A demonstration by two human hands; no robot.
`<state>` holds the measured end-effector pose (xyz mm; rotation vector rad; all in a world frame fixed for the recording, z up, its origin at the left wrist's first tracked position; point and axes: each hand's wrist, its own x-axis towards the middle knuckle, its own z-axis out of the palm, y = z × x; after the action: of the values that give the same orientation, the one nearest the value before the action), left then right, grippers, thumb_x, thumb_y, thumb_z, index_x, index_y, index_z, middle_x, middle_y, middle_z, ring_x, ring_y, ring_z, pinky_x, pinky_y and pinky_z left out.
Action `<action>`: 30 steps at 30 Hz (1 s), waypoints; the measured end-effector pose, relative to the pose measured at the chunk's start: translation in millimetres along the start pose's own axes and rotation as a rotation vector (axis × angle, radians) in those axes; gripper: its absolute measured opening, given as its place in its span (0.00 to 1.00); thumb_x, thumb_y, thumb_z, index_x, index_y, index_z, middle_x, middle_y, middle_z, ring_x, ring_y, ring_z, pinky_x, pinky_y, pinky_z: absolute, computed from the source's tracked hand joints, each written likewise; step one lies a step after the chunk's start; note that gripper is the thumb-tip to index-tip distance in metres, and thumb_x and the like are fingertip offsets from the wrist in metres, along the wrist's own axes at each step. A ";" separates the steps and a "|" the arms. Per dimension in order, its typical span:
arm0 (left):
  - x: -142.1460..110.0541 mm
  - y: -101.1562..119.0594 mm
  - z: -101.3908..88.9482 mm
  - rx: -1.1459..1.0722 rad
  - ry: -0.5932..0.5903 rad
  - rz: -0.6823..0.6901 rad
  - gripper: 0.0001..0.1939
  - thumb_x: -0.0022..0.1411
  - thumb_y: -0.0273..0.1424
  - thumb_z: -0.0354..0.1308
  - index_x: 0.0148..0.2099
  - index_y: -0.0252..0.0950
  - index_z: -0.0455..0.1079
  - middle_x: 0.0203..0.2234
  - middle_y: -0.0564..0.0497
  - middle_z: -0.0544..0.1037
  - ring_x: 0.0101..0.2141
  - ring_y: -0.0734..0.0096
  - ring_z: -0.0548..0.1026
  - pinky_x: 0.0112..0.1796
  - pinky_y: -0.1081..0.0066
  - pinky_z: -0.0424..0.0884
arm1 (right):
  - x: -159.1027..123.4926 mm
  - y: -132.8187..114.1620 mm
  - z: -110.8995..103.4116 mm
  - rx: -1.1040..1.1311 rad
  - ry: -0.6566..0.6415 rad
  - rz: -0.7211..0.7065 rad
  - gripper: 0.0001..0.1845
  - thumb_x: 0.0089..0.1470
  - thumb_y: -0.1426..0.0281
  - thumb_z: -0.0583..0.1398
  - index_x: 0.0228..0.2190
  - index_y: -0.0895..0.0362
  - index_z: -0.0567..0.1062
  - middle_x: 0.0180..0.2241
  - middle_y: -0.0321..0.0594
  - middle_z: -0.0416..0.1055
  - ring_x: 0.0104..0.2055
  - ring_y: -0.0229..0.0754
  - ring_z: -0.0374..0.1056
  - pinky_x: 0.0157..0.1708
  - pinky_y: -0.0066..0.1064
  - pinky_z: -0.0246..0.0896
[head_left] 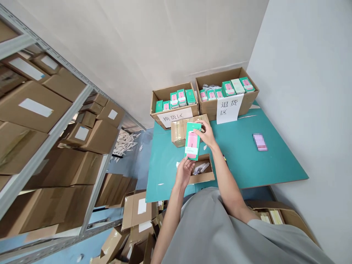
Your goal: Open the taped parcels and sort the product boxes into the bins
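Observation:
I hold a green and pink product box (pixel 192 141) upright above the teal table (pixel 247 154). My left hand (pixel 184 171) grips its bottom end from below. My right hand (pixel 206 134) pinches its top right corner. Just under the box lies a small open cardboard carton (pixel 204 176) with white packing inside. A taped brown carton (pixel 178 132) stands right behind the held box.
Two open cartons with white paper labels stand at the table's back, the left one (pixel 176 110) and the right one (pixel 242 101), each holding several green boxes. A pink item (pixel 260 142) lies to the right. Metal shelving (pixel 49 139) full of cartons stands left; more cartons (pixel 137 216) lie on the floor.

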<state>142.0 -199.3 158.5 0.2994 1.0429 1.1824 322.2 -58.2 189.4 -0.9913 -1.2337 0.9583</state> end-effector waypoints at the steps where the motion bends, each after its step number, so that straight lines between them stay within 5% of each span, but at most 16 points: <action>1: 0.4 1.0 -0.5 -0.020 -0.019 -0.037 0.22 0.56 0.39 0.81 0.45 0.38 0.74 0.39 0.49 0.85 0.40 0.69 0.84 0.41 0.72 0.79 | 0.2 -0.5 -0.7 0.007 -0.013 0.001 0.24 0.55 0.52 0.69 0.49 0.47 0.77 0.52 0.41 0.78 0.52 0.53 0.75 0.53 0.45 0.75; 6: -5.0 -1.1 3.6 -0.036 -0.033 0.078 0.29 0.50 0.31 0.83 0.50 0.41 0.74 0.44 0.52 0.86 0.44 0.70 0.85 0.52 0.70 0.79 | 1.1 -7.5 -2.8 -0.027 -0.059 -0.013 0.23 0.59 0.49 0.68 0.50 0.47 0.79 0.55 0.43 0.77 0.57 0.55 0.73 0.57 0.47 0.74; 9: -8.9 -6.9 9.6 0.095 0.072 0.220 0.40 0.47 0.29 0.84 0.58 0.44 0.69 0.43 0.53 0.85 0.45 0.70 0.85 0.55 0.68 0.77 | 0.5 -11.5 -2.6 -0.100 -0.076 -0.018 0.24 0.58 0.46 0.70 0.48 0.47 0.81 0.57 0.46 0.75 0.62 0.57 0.71 0.56 0.47 0.75; 14: -12.2 -17.6 18.6 0.220 0.155 0.377 0.44 0.48 0.30 0.85 0.61 0.44 0.64 0.45 0.50 0.83 0.47 0.63 0.85 0.55 0.65 0.77 | -0.4 -10.2 -0.9 -0.135 -0.035 -0.010 0.26 0.55 0.45 0.73 0.49 0.47 0.83 0.56 0.47 0.74 0.57 0.55 0.73 0.50 0.45 0.78; 17: -11.8 -17.1 18.6 0.166 0.125 0.284 0.36 0.57 0.41 0.81 0.61 0.43 0.67 0.46 0.47 0.84 0.47 0.63 0.85 0.54 0.64 0.78 | 0.6 -6.0 -1.9 -0.075 -0.033 -0.020 0.24 0.57 0.47 0.71 0.48 0.47 0.82 0.55 0.45 0.75 0.55 0.53 0.74 0.53 0.45 0.77; 21: -6.9 -6.9 11.9 0.019 0.007 -0.021 0.27 0.67 0.54 0.71 0.52 0.37 0.77 0.43 0.43 0.85 0.41 0.61 0.86 0.42 0.67 0.81 | 1.4 -2.9 -3.2 -0.021 -0.068 -0.025 0.22 0.57 0.50 0.70 0.48 0.48 0.81 0.56 0.45 0.74 0.55 0.52 0.74 0.51 0.43 0.77; 25: -3.9 -3.5 8.1 -0.110 -0.049 -0.166 0.19 0.68 0.47 0.73 0.49 0.37 0.79 0.41 0.44 0.85 0.37 0.65 0.85 0.40 0.68 0.82 | 2.0 -4.1 -4.0 0.010 -0.110 -0.012 0.23 0.58 0.51 0.68 0.50 0.47 0.80 0.57 0.44 0.75 0.54 0.52 0.75 0.51 0.42 0.76; 30: -7.8 -15.4 12.1 -0.087 -0.030 -0.055 0.20 0.62 0.38 0.80 0.50 0.40 0.77 0.48 0.46 0.86 0.46 0.65 0.87 0.52 0.67 0.81 | 2.4 -12.1 -9.1 -0.073 -0.132 -0.039 0.22 0.61 0.49 0.68 0.50 0.47 0.81 0.61 0.46 0.75 0.63 0.56 0.72 0.61 0.48 0.73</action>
<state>161.0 -208.5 158.3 0.2177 0.9652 1.1667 332.0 -60.2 201.0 -0.9700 -1.4018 0.9656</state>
